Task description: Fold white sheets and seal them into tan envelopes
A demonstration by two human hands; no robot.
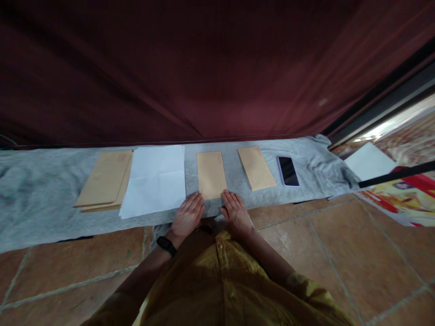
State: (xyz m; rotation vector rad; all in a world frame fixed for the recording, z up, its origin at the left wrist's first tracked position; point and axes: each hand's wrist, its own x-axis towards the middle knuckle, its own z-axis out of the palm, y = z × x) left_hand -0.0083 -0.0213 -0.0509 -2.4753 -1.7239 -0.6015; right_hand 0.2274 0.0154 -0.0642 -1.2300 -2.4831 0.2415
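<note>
A brown paper envelope (211, 174) lies flat in front of me on the grey cloth, with small red print along its right edge. My left hand (189, 212) rests at its lower left corner, fingers stretched out. At the lower right corner lies my right hand (235, 209), its fingers flat too. Neither hand grips anything. To the left is a stack of white paper sheets (156, 179), and beyond it several larger brown envelopes (104, 177) overlap. Right of the middle one, another small brown envelope (257, 167) lies at a slant.
A phone (288, 171) with a dark screen lies right of the envelopes. The grey cloth (41, 190) covers a narrow table backed by a dark red curtain (204, 72). A colourful box (408, 199) and a dark metal bar (394, 175) stand at the right, above the tiled floor.
</note>
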